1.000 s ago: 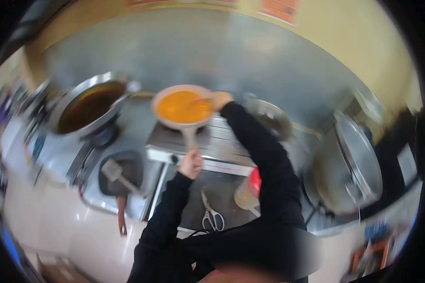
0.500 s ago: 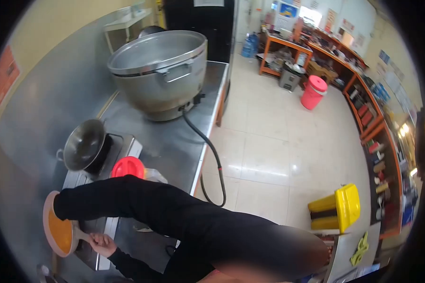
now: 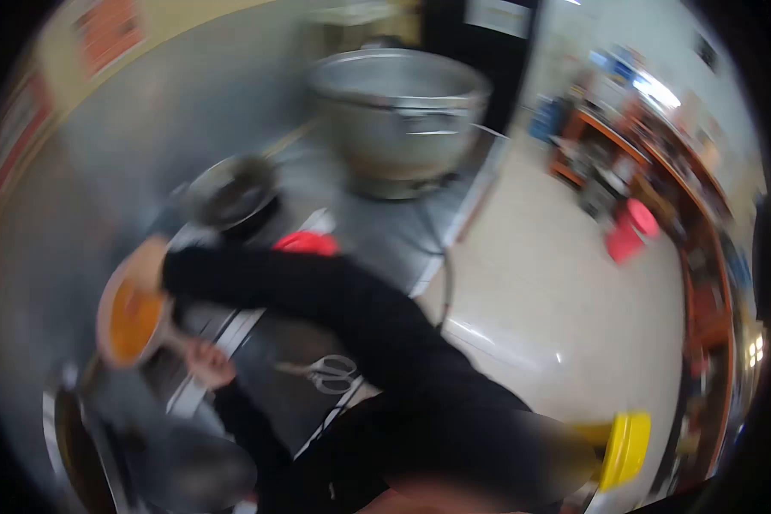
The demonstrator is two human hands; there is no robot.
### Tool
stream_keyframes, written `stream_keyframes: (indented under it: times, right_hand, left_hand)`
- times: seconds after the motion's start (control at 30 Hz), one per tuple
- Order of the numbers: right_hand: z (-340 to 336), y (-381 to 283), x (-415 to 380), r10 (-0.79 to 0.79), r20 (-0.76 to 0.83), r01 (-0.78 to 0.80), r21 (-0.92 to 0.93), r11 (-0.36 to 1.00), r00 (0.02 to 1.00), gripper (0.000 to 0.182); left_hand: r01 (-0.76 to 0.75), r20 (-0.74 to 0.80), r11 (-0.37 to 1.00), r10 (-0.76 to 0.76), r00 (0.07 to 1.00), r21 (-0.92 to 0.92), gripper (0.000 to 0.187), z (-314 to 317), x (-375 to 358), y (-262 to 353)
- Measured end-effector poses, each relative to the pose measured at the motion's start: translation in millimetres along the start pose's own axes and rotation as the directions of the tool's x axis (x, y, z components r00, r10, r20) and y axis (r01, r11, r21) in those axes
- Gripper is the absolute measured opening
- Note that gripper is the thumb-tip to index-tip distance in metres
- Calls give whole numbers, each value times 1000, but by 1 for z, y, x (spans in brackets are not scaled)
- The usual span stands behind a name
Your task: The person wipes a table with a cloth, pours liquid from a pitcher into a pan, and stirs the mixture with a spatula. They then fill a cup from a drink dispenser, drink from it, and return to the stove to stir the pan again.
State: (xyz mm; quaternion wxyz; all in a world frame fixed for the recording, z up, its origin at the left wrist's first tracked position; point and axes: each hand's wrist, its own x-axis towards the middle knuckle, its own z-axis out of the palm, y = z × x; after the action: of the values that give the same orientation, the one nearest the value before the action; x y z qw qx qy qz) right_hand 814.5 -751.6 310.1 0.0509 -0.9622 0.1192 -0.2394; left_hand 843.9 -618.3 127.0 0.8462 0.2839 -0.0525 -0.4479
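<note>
My left hand [image 3: 210, 364] is closed round the short handle of a pale pink pan [image 3: 104, 330]. Orange contents [image 3: 134, 325] fill the inside of the pan, with a redder patch near the top. At the pan's upper edge is my right hand [image 3: 148, 264], its back toward me. Motion blur smears its fingers, and I cannot tell whether they hold anything. The dark right sleeve stretches across the counter above my left arm. Beyond the pan, a dark wok [image 3: 231, 193] sits on a stove.
A large metal pot [image 3: 403, 146] stands at the back of the steel counter. A red lid [image 3: 307, 243] shows behind my right sleeve. White-handled scissors [image 3: 330, 374] lie near the counter edge. A dark pan [image 3: 184, 471] is at lower left; a yellow bin [image 3: 627, 450] stands right.
The whole view has swung left and down. My right hand, hidden earlier, now shows at the pan's upper edge. The scissors and the lower-left pan have come into sight. My left hand keeps the handle.
</note>
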Motion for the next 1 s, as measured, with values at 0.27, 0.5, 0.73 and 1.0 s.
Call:
stream_keyframes:
  times: [0.27, 0.5, 0.73, 1.0]
  right_hand:
    - [-77, -19, 11, -77, 287, 135, -191, 972, 955, 29]
    - [-24, -18, 42, -208, 379, 216, 20, 976, 902, 22]
    - [30, -15, 94, -166, 438, 212, -58, 976, 883, 32]
    - [82, -14, 142, -171, 353, 195, -33, 980, 920, 28]
  left_hand:
    - [7, -10, 997, -8, 1000, -74, 11, 20, -22, 3]
    - [35, -71, 999, -38, 997, -41, 12, 31, -25, 6]
    - [50, -44, 998, -51, 998, -36, 12, 27, -23, 6]
    - [32, -24, 999, -32, 999, -14, 15, 27, -25, 6]
